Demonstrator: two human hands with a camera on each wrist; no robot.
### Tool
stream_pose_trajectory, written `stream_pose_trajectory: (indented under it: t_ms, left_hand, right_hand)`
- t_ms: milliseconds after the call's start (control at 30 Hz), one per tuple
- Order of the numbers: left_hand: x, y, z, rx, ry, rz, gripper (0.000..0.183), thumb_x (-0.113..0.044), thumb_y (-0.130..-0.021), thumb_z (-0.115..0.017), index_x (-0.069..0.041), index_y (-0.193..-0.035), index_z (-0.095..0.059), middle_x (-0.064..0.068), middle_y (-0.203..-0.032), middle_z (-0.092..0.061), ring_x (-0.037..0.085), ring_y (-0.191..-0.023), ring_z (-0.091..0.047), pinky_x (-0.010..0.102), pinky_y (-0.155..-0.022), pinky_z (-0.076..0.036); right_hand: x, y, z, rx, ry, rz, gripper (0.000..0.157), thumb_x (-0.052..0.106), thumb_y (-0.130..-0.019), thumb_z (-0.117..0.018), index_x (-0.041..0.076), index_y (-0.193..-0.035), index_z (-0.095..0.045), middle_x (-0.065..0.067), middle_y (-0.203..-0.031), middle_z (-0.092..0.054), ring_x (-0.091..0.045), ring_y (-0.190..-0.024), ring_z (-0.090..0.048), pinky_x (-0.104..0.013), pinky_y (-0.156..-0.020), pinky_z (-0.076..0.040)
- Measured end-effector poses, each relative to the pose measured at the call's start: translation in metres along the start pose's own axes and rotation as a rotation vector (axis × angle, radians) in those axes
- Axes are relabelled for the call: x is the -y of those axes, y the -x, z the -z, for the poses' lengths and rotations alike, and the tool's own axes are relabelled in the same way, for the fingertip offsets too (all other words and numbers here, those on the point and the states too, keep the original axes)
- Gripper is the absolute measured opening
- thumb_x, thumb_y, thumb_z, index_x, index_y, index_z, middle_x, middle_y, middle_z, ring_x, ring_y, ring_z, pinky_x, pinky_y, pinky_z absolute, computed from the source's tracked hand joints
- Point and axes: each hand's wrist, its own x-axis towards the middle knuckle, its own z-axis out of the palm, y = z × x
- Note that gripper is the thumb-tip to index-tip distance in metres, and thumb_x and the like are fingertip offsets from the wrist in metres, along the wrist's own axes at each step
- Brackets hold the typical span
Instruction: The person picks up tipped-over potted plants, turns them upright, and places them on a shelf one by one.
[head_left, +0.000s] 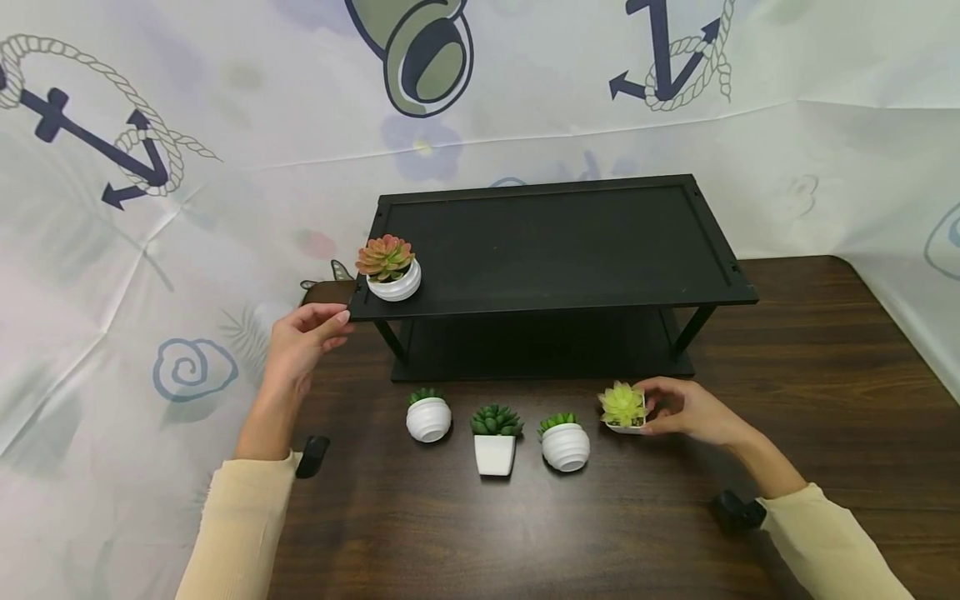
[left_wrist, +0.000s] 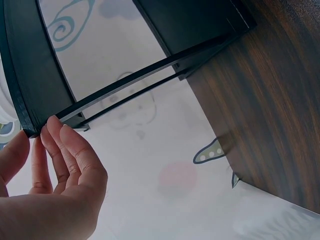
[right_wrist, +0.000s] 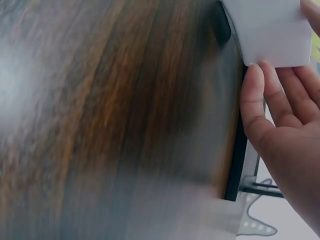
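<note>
My left hand (head_left: 306,337) pinches the front left corner of the black two-tier shelf (head_left: 555,250) between thumb and fingers. In the left wrist view, the fingertips (left_wrist: 68,132) meet at the end of the shelf's top board (left_wrist: 32,65). My right hand (head_left: 693,410) grips a white pot holding a yellow-green succulent (head_left: 622,406), in front of the shelf's right side. The right wrist view has this white pot (right_wrist: 272,32) at the fingertips, its plant mostly hidden. On the top board's left end sits a red-green succulent (head_left: 385,258) in a round, ridged white pot (head_left: 396,285).
In front of the shelf on the dark wooden table (head_left: 420,533) stand a small succulent in a round pot (head_left: 429,419), a dark green one in a square pot (head_left: 495,456), and another in a round ridged pot (head_left: 566,447). A printed cloth (head_left: 262,200) hangs behind.
</note>
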Motion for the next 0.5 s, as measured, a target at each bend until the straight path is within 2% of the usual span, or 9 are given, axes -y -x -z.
stream_pose_trajectory:
  t_ms: [333, 500]
  left_hand:
    - [0.0014, -0.0007, 0.0011, 0.015, 0.017, -0.002, 0.021, -0.016, -0.085, -0.066, -0.004, -0.101, -0.06, 0.001, -0.088, -0.058, 0.007, -0.073, -0.063, 0.019, -0.07, -0.052]
    - [0.0008, -0.0005, 0.0014, 0.018, 0.008, -0.006, 0.021, -0.017, -0.085, -0.066, -0.005, -0.101, -0.061, 0.0, -0.088, -0.058, 0.007, -0.074, -0.063, 0.021, -0.073, -0.052]
  right_hand:
    - [-0.005, 0.0076, 0.0087, 0.009, 0.032, -0.048, 0.063, 0.011, -0.076, -0.075, -0.012, -0.125, -0.042, -0.02, -0.103, -0.05, -0.02, -0.084, -0.057, -0.028, -0.067, -0.052]
    - [-0.0088, 0.0097, 0.0081, 0.001, 0.026, -0.022, 0.061, 0.01, -0.076, -0.073, -0.011, -0.125, -0.043, -0.022, -0.108, -0.05, -0.017, -0.089, -0.056, -0.028, -0.069, -0.052]
